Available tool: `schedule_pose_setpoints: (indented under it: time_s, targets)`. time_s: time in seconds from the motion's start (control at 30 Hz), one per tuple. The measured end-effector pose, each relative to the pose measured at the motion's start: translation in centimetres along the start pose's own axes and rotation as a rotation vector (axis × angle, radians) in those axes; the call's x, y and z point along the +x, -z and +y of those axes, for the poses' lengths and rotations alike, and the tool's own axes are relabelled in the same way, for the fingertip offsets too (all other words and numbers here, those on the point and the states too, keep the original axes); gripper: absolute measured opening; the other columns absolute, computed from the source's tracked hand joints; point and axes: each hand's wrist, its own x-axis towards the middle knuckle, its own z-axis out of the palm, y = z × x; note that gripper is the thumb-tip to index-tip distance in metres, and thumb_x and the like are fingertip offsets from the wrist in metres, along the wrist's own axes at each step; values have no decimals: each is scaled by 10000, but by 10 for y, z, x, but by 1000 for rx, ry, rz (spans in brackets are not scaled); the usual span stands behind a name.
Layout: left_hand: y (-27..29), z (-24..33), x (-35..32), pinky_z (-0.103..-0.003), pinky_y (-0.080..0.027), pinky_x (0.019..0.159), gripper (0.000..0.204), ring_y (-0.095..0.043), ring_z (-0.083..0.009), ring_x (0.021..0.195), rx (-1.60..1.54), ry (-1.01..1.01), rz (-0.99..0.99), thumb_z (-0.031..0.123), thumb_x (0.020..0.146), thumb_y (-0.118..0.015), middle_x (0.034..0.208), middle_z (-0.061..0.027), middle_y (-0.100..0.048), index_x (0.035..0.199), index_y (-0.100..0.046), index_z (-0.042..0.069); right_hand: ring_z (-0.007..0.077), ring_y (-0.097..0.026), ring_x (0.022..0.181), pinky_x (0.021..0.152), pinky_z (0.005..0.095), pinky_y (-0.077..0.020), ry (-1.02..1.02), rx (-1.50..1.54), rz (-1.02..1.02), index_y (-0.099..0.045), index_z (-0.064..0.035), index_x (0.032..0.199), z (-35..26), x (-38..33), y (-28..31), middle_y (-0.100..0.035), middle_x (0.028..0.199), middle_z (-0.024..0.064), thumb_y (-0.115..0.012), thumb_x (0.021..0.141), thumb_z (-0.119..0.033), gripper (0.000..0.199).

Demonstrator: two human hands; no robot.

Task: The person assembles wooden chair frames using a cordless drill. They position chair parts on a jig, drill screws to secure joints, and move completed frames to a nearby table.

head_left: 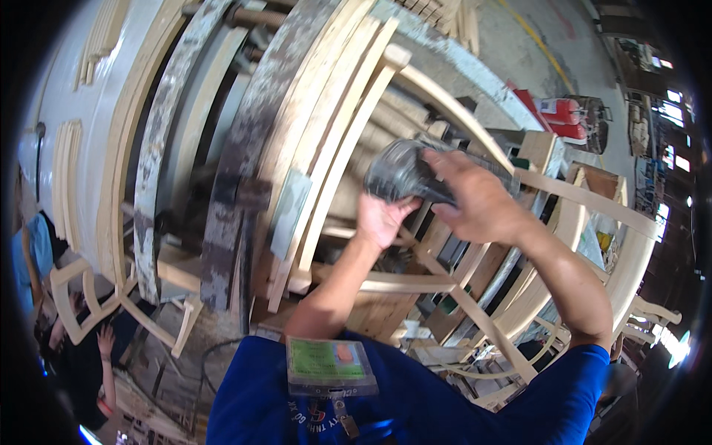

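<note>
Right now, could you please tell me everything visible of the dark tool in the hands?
The dark tool is grey-black with a bulky rounded end, blurred, and looks like plastic or metal. It is held roughly sideways over the pale wooden frame. The right hand wraps it; the left hand touches the rounded end's near side. Much is covered.

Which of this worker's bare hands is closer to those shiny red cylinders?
The right hand, its back showing, at the dark rounded handheld tool. The left hand, palm side showing, is farther from the red cylinders.
</note>
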Motion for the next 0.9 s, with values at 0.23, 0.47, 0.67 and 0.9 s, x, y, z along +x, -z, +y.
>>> schedule_pose_setpoints:
  time_s: [0.23, 0.47, 0.67, 0.9]
  targets:
    - [39, -24, -122, -345, -587, 628, 220, -680, -118, 773, -11, 275, 63, 294, 979, -672, 1005, 4, -692, 1112, -659, 120, 168, -709, 721, 699, 347, -644, -504, 1790, -395, -591, 82, 1274, 18, 0, -89, -712, 1166, 194, -620, 1033, -218, 385]
    - [31, -8, -169, -359, -579, 724, 169, -648, -140, 741, 1, 156, 415, 277, 956, -688, 817, 0, -619, 905, -624, 130, 226, -715, 701, 687, 419, -652, -584, 2337, -657, -465, -10, 1439, 15, 21, -166, -640, 1267, 317, -435, 1116, -274, 418]
    - [21, -3, -180, -350, -563, 699, 181, -622, -138, 727, 67, 138, 496, 289, 966, -657, 813, -4, -604, 907, -614, 123, 231, -702, 678, 652, 411, -635, -672, 2364, -682, -455, -13, 1447, 10, 20, -172, -638, 1273, 317, -443, 1113, -269, 420]
    - [18, -1, -184, -342, -565, 678, 200, -620, -135, 723, 98, 137, 482, 307, 970, -640, 827, -7, -597, 907, -609, 120, 229, -696, 671, 651, 420, -631, -677, 2363, -655, -471, -21, 1429, 6, 17, -169, -644, 1262, 311, -454, 1108, -271, 407]
